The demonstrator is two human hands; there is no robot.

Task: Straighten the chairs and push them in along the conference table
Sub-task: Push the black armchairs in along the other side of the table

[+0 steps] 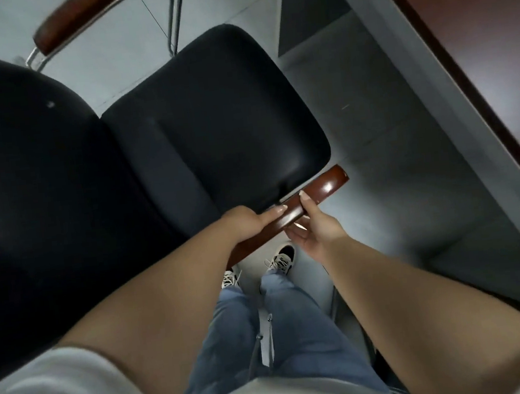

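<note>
Swinging the chair (211,112) square to the desk (472,30) at 2 o'clock should come first, both hands turning the near armrest (289,213) together, then a level push. Left hand (248,222) lies over the armrest, fingers wrapped; right hand (315,228) pinches it from below, thumb on top. Both forearms reach forward, nearly straight.

chair back (25,176): cut off left | conference table (475,29): only edge visible
</note>
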